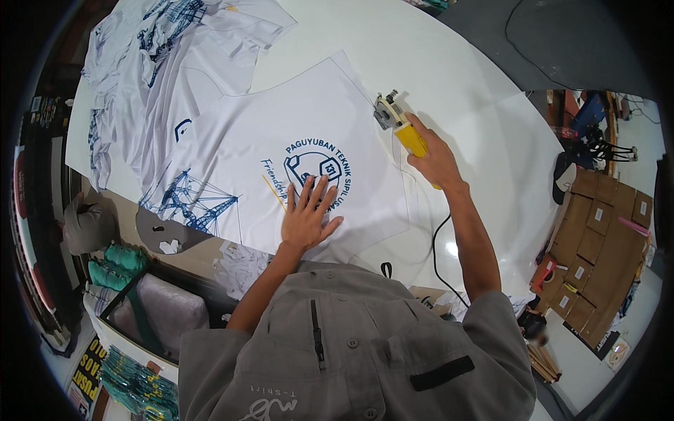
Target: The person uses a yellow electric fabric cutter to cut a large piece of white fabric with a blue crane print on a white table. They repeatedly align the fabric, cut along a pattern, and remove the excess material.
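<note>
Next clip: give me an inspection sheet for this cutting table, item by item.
Surface: white table, largely covered by fabric.
Job's things: printed white fabric panel lying flat; yellow electric cutter at its right edge.
Clutter: pile of printed white fabric at far left.
Hands: left hand flat on the panel; right hand gripping the cutter.
Cables: black cord runs under the right forearm.
Surroundings: cardboard boxes at right; green bundles at left.

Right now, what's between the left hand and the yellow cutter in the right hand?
Head view: only white printed fabric panel on the white table lies between left hand and yellow electric fabric cutter gripped by right hand.
</note>
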The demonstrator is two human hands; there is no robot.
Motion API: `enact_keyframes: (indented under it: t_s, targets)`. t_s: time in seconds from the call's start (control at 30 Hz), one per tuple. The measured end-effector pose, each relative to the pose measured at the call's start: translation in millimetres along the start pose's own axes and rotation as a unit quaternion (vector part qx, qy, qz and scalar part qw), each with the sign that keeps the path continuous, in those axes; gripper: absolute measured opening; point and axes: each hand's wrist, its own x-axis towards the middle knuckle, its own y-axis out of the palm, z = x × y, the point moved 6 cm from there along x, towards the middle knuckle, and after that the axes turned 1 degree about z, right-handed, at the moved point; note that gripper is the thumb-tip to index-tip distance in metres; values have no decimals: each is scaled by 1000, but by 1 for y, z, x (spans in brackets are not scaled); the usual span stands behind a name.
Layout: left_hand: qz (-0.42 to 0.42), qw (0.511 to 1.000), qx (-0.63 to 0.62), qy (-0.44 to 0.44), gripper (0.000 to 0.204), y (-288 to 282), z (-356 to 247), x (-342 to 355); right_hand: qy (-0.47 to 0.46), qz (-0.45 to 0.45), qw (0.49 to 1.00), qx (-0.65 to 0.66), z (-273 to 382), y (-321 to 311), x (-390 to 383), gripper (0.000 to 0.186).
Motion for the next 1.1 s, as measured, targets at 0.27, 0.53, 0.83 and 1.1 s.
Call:
enact_keyframes:
  t_s: [0.27, 0.53, 0.83, 1.1]
  targets:
    - [-16, 1000, -20, 10, 72, 0, 0, 1, -24, -11, 1000, -3, 17, 1, 22, 91]
    - [-8, 999, -28, 12, 71, 0, 1, 1, -3, 5, 1000, -9, 33, 0, 42, 97]
    - [-6, 1000, -9, 9, 71, -7, 0, 1, -54, -20, 998, -33, 52, -1, 72, 93]
    - [8, 1000, -2, 9, 72, -4, 1, 0, -63, -20, 997, -41, 70, -1, 97, 95]
